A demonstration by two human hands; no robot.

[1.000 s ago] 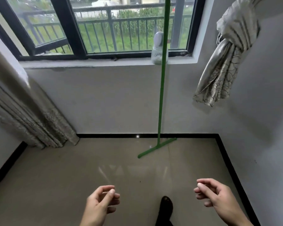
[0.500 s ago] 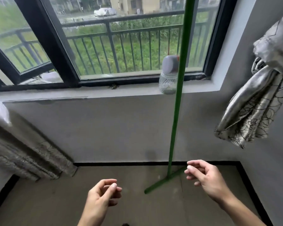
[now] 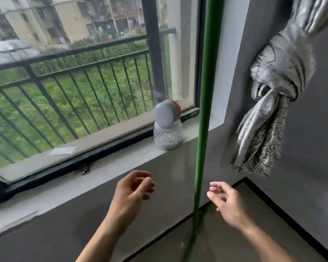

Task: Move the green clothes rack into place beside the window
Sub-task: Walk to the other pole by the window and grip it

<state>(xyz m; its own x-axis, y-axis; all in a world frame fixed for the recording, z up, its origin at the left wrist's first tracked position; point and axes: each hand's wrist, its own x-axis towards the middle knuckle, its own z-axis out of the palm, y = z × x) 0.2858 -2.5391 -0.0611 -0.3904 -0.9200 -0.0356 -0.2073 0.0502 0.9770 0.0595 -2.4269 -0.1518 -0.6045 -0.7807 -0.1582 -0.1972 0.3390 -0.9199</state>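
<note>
The green clothes rack shows as one thin green pole (image 3: 204, 118) running from the top of the view down to the floor, just in front of the window's right end. My left hand (image 3: 133, 191) is left of the pole with its fingers loosely curled and nothing in it. My right hand (image 3: 225, 200) is right of the pole, fingers apart, a short gap from it. Neither hand touches the pole. The rack's foot is out of view at the bottom.
A clear plastic jar with a grey lid (image 3: 168, 127) stands on the window sill (image 3: 106, 167) just left of the pole. A knotted grey curtain (image 3: 273, 95) hangs on the right wall. The black-framed window (image 3: 155, 53) has a railing outside. Black skirting edges the floor corner.
The view has closed in on the window and pole. Both hands have risen and come forward to either side of the pole, the left one opening a little.
</note>
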